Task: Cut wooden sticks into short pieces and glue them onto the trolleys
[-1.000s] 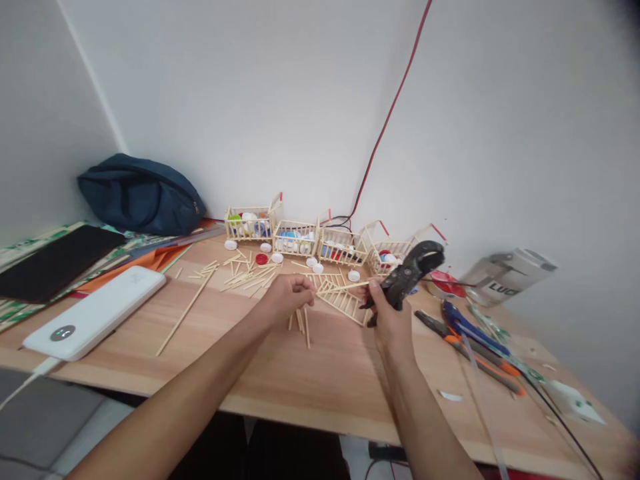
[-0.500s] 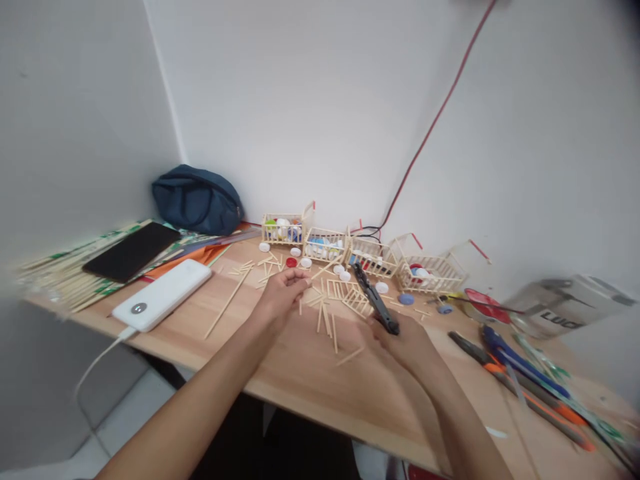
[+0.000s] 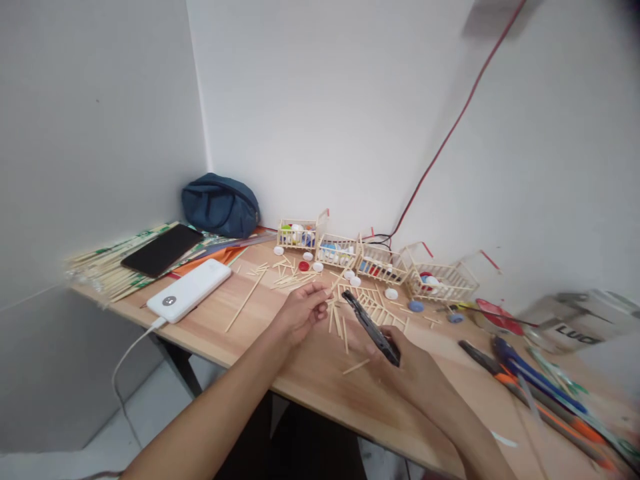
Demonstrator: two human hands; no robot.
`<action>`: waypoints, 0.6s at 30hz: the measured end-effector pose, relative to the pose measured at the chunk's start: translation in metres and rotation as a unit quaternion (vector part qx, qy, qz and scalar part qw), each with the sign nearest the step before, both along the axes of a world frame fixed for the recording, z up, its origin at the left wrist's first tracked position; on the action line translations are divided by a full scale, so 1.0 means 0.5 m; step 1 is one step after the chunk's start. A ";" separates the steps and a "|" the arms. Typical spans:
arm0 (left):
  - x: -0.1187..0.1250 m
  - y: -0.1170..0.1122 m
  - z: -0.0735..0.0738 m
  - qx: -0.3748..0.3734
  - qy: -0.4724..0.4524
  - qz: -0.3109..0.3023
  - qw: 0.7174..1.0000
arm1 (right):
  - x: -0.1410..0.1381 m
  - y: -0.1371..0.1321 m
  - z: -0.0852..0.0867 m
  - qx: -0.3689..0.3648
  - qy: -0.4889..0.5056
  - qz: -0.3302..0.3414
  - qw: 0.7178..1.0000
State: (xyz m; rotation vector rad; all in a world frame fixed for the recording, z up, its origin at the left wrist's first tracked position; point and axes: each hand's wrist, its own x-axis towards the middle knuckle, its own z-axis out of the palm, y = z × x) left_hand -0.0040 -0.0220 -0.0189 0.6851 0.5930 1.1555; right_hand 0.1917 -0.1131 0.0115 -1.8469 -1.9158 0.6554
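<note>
My left hand (image 3: 305, 310) pinches a thin wooden stick (image 3: 341, 277) between thumb and fingertips, its free end pointing up and away. My right hand (image 3: 407, 360) is wrapped around a black plier-like tool (image 3: 371, 327), whose tip lies just right of the stick and apart from it. Short cut sticks (image 3: 337, 320) lie scattered beneath and between the hands. Behind them, flat slatted stick panels (image 3: 383, 313) rest on the wooden table (image 3: 320, 387). Small carts made of sticks (image 3: 380, 263) stand along the wall, some holding bottle caps.
At left are a bundle of skewers (image 3: 95, 270), a black phone (image 3: 163, 250), a white power bank (image 3: 190, 290) and a blue pouch (image 3: 220, 207). Orange-handled tools (image 3: 540, 400) and a tin (image 3: 575, 327) are at right. Loose bottle caps (image 3: 391, 293) lie near the carts.
The camera view has shifted, so the table appears farther right. The black tool's tip has come nearer the stick in my left hand. Both hands keep their hold.
</note>
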 end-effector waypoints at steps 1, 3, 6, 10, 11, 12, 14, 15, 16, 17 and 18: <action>0.004 -0.006 0.002 -0.001 0.000 -0.004 1.000 | -0.006 -0.003 0.003 0.012 0.001 -0.001 1.000; 0.010 -0.017 0.004 -0.002 0.002 -0.007 1.000 | -0.014 -0.008 0.007 0.032 -0.002 -0.004 0.999; 0.019 -0.028 0.006 -0.001 0.002 -0.003 1.000 | -0.020 -0.012 0.008 0.057 -0.018 -0.017 0.998; 0.028 -0.035 0.004 -0.005 -0.004 0.005 1.000 | -0.022 -0.015 0.000 0.091 -0.063 -0.040 0.993; 0.031 -0.036 0.004 -0.006 -0.003 0.006 1.000 | -0.022 -0.015 -0.001 0.098 -0.071 -0.046 0.992; 0.034 -0.038 0.005 -0.006 -0.002 0.008 1.000 | -0.023 -0.015 -0.002 0.103 -0.078 -0.053 0.990; 0.039 -0.041 0.006 -0.004 0.005 0.013 1.000 | -0.027 -0.015 -0.001 0.105 -0.090 -0.062 0.988; 0.042 -0.044 0.007 0.000 0.011 0.016 1.000 | -0.029 -0.016 0.000 0.103 -0.095 -0.066 0.988; 0.045 -0.046 0.008 0.004 0.017 0.019 1.000 | -0.032 -0.016 0.002 0.099 -0.099 -0.068 0.988; 0.048 -0.048 0.009 0.007 0.023 0.021 1.000 | -0.035 -0.017 0.004 0.096 -0.102 -0.069 0.988; 0.050 -0.050 0.010 0.009 0.027 0.022 0.999 | -0.038 -0.019 0.006 0.094 -0.102 -0.070 0.988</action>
